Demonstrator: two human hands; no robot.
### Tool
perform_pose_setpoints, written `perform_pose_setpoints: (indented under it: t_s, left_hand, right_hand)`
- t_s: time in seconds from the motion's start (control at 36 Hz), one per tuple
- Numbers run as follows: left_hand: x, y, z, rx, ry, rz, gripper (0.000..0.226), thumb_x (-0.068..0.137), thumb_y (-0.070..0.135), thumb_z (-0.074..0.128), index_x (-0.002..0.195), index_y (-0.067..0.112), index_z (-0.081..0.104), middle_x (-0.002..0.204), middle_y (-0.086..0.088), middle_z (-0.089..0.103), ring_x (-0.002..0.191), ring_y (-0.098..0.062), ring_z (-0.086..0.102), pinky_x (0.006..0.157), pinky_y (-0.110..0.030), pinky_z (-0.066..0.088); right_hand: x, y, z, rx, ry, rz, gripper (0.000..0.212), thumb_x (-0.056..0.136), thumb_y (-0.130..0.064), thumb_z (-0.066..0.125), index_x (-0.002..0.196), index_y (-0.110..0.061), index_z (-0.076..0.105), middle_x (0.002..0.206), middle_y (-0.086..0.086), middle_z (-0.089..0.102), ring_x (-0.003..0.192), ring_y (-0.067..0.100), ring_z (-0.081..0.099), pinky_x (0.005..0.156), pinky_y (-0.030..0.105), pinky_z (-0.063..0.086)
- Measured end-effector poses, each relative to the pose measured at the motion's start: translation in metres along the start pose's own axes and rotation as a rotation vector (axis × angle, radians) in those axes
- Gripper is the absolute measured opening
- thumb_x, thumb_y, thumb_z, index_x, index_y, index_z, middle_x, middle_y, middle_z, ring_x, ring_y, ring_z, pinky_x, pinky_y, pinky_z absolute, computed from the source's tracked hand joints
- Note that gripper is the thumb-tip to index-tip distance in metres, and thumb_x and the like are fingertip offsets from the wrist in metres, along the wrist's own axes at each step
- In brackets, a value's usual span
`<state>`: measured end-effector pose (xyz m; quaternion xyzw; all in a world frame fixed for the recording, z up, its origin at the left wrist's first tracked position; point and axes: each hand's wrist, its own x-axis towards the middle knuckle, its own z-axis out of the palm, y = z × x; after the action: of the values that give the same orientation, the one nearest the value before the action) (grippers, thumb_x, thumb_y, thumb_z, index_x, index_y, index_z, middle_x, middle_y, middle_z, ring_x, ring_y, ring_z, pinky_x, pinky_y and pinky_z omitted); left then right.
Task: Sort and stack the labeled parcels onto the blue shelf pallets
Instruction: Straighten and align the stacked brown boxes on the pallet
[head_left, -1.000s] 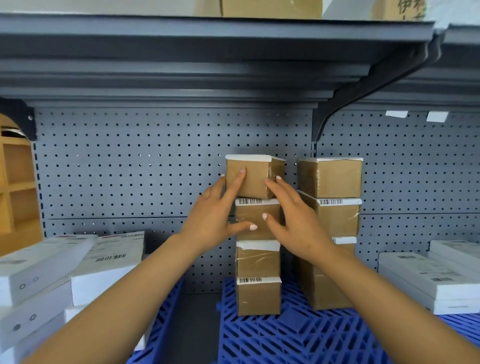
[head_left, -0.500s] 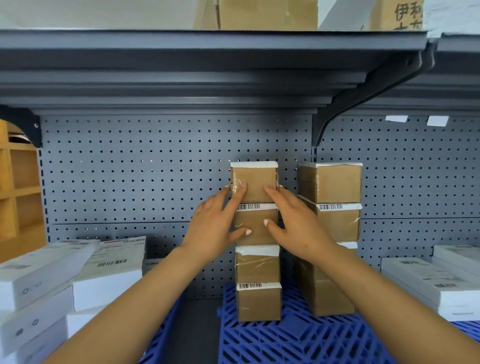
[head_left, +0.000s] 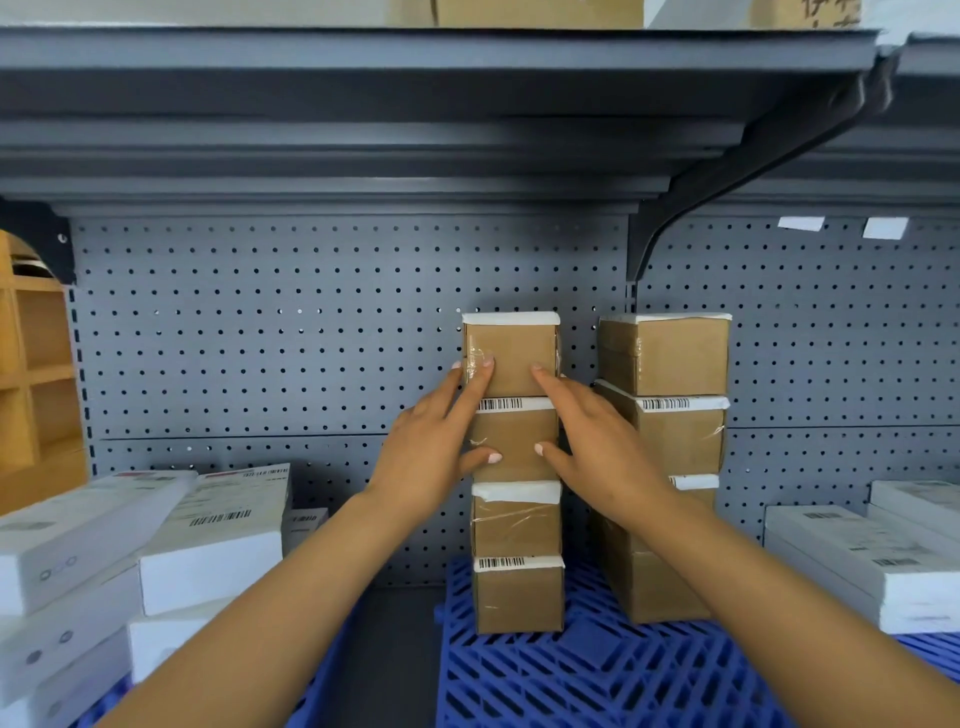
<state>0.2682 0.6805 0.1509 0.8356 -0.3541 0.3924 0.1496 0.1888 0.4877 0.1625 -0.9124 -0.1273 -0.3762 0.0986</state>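
Left hand (head_left: 431, 457) and right hand (head_left: 605, 454) spread flat, straight fingers pressing the front of the top box (head_left: 511, 353), thumbs on the second box (head_left: 514, 441); four-box stack stands on the blue pallet (head_left: 597, 680).

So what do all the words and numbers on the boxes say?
Nothing can be read well enough to quote.
Barcode stickers on the brown boxes: stripes only, digits too small.
Label on the white box: barcode and print, too blurred.
Cardboard box on the top shelf: dark handwriting, cut off by the picture's edge.
Two white tags on the back wall: look blank.
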Motion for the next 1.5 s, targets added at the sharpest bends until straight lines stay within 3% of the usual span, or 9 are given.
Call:
perform_pose_setpoints:
  t_s: [0.19,0.36,0.5,0.67,0.72,0.83,1.14,1.36,1.5]
  left_hand:
    - [-0.005,0.007,-0.006,0.036,0.012,-0.014,0.095,0.086,0.055,0.057,0.146,0.04,-0.014,0.158,-0.01,0.018,0.14,-0.029,0.029,0.108,-0.046,0.034]
    - [-0.039,0.009,0.002,0.022,-0.004,-0.02,0.098,0.079,0.071,0.041,0.148,0.037,-0.019,0.153,-0.012,0.029,0.135,-0.029,0.037,0.103,-0.044,0.041]
    - [-0.073,0.008,0.024,0.039,-0.095,-0.014,0.103,0.082,0.061,0.056,0.146,0.041,-0.023,0.148,-0.012,0.036,0.13,-0.029,0.041,0.1,-0.042,0.043]
    - [-0.09,0.012,0.047,0.041,-0.18,-0.008,0.11,0.084,0.056,0.062,0.142,0.041,-0.031,0.109,-0.001,0.052,0.095,-0.022,0.053,0.076,-0.033,0.045]
    - [-0.093,0.013,0.052,0.041,-0.204,-0.027,0.11,0.086,0.055,0.06,0.138,0.041,-0.036,0.108,0.001,0.052,0.096,-0.021,0.052,0.08,-0.032,0.044]
    - [-0.093,0.016,0.058,0.018,-0.204,-0.06,0.107,0.09,0.05,0.056,0.135,0.042,-0.04,0.102,0.004,0.052,0.093,-0.018,0.052,0.083,-0.029,0.041]
    - [-0.091,0.021,0.059,0.005,-0.215,-0.081,0.106,0.092,0.045,0.057,0.134,0.041,-0.041,0.08,0.009,0.037,0.075,-0.013,0.047,0.068,-0.024,0.032]
    - [-0.092,0.021,0.06,-0.038,-0.208,-0.069,0.106,0.092,0.045,0.057,0.133,0.043,-0.041,0.084,0.008,0.041,0.074,-0.011,0.043,0.067,-0.025,0.033]
    - [-0.094,0.022,0.062,-0.086,-0.18,-0.087,0.11,0.09,0.04,0.063,0.136,0.046,-0.037,0.098,0.002,0.05,0.086,-0.017,0.052,0.071,-0.028,0.042]
  right_hand:
    - [-0.01,0.003,0.007,0.011,-0.013,0.003,0.082,0.093,-0.038,0.056,0.15,-0.036,-0.002,0.156,0.0,0.017,0.137,0.024,0.028,0.103,0.038,0.039]
    - [-0.042,0.003,0.015,0.046,-0.119,-0.015,0.092,0.093,-0.039,0.056,0.14,-0.048,-0.021,0.159,-0.001,0.007,0.142,0.021,0.02,0.11,0.039,0.033]
    - [-0.066,0.005,0.033,0.029,-0.22,0.028,0.099,0.092,-0.041,0.056,0.136,-0.05,-0.032,0.159,0.001,0.005,0.137,0.022,0.032,0.099,0.036,0.045]
    - [-0.078,0.007,0.056,0.044,-0.293,0.058,0.108,0.091,-0.037,0.06,0.134,-0.046,-0.038,0.157,0.0,0.017,0.09,0.018,0.061,0.066,0.031,0.054]
    - [-0.08,0.008,0.06,0.021,-0.292,0.053,0.107,0.091,-0.037,0.06,0.134,-0.045,-0.038,0.15,0.002,0.032,0.077,0.014,0.059,0.058,0.029,0.052]
    - [-0.082,0.009,0.063,-0.007,-0.296,0.084,0.105,0.093,-0.04,0.057,0.132,-0.045,-0.04,0.109,0.005,0.056,0.066,0.013,0.055,0.057,0.033,0.053]
    - [-0.08,0.016,0.068,-0.009,-0.305,0.091,0.105,0.094,-0.039,0.055,0.13,-0.046,-0.042,0.104,0.006,0.061,0.071,0.017,0.058,0.06,0.035,0.054]
    - [-0.08,0.019,0.068,-0.019,-0.305,0.098,0.104,0.094,-0.04,0.055,0.129,-0.048,-0.042,0.078,0.002,0.057,0.061,0.015,0.056,0.054,0.033,0.051]
    - [-0.083,0.014,0.071,-0.008,-0.277,0.098,0.103,0.095,-0.034,0.055,0.132,-0.044,-0.041,0.064,-0.006,0.047,0.054,0.009,0.051,0.047,0.023,0.043]
